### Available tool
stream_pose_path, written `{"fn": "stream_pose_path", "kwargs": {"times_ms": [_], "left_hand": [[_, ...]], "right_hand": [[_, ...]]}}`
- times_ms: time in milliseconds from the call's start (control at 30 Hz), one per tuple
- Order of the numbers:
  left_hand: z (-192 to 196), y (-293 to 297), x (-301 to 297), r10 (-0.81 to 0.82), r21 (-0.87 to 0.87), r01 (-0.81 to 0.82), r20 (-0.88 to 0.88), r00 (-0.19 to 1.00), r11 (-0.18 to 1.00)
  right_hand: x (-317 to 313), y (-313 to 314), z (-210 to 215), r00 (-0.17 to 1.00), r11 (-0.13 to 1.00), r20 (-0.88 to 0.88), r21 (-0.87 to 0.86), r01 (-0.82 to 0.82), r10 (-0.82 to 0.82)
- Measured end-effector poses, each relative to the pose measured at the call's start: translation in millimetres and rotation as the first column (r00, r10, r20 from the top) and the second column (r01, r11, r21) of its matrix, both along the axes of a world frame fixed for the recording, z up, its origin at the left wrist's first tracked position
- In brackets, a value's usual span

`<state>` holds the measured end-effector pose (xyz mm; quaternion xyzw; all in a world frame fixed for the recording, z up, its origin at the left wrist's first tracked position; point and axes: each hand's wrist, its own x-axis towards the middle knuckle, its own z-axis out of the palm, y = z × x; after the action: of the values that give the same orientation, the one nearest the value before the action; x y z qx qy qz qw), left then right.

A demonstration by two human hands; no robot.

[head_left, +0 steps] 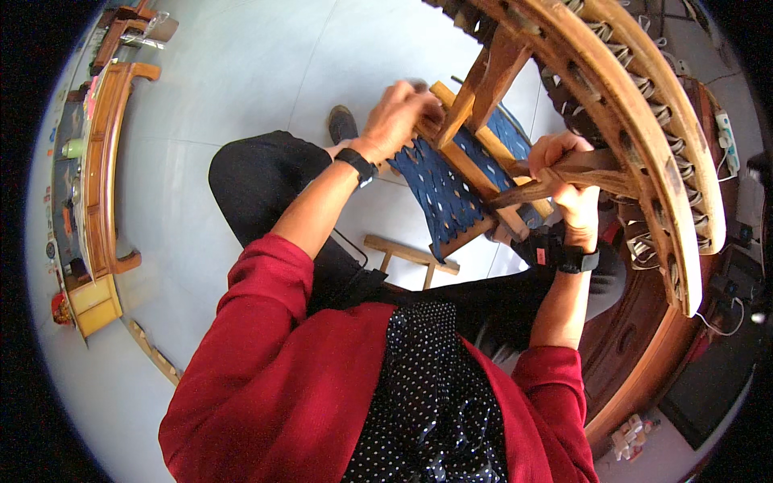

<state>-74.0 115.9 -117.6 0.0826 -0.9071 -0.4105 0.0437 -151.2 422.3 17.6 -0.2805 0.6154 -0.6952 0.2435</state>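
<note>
A large wooden frame (pixel 624 105) with two curved rails, cord laced through holes along them, leans in from the upper right. My right hand (pixel 564 165) is closed around a wooden bar (pixel 527 193) that meets the near rail. Left of it, a smaller wooden seat frame carries dark blue netted webbing (pixel 439 193) between its bars. My left hand (pixel 403 117) is curled by the upper end of that seat frame, against the wood. Its fingertips are blurred, and what they pinch is hidden.
Below the webbing, a wooden crosspiece (pixel 411 255) is low near the floor. My bent knee (pixel 258 181) and a dark shoe (pixel 342 125) are to the left. A wooden cabinet (pixel 105 169) lines the far left; a power strip (pixel 726 141) and cables are at the right.
</note>
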Motion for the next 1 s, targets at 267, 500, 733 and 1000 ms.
{"fn": "stream_pose_path", "kwargs": {"times_ms": [267,500,733,1000], "left_hand": [[28,-27,22,0.398,-0.120,-0.451,-0.314,0.862,0.884],[-11,44,19,0.041,-0.277,-0.103,-0.221,0.974,0.955],[-12,-45,29,0.570,0.139,-0.555,-0.110,0.814,0.820],[8,-49,79,0.570,0.244,-0.529,-0.145,0.809,0.813]], "right_hand": [[0,2,-3,1.000,1.000,0.025,-0.008,0.005,-0.004],[-10,2,-11,0.999,0.983,0.039,-0.185,0.009,-0.002],[-30,2,-23,0.974,0.915,0.199,-0.364,0.172,-0.104],[-40,1,-91,0.749,0.805,0.657,-0.486,0.340,0.081]]}}
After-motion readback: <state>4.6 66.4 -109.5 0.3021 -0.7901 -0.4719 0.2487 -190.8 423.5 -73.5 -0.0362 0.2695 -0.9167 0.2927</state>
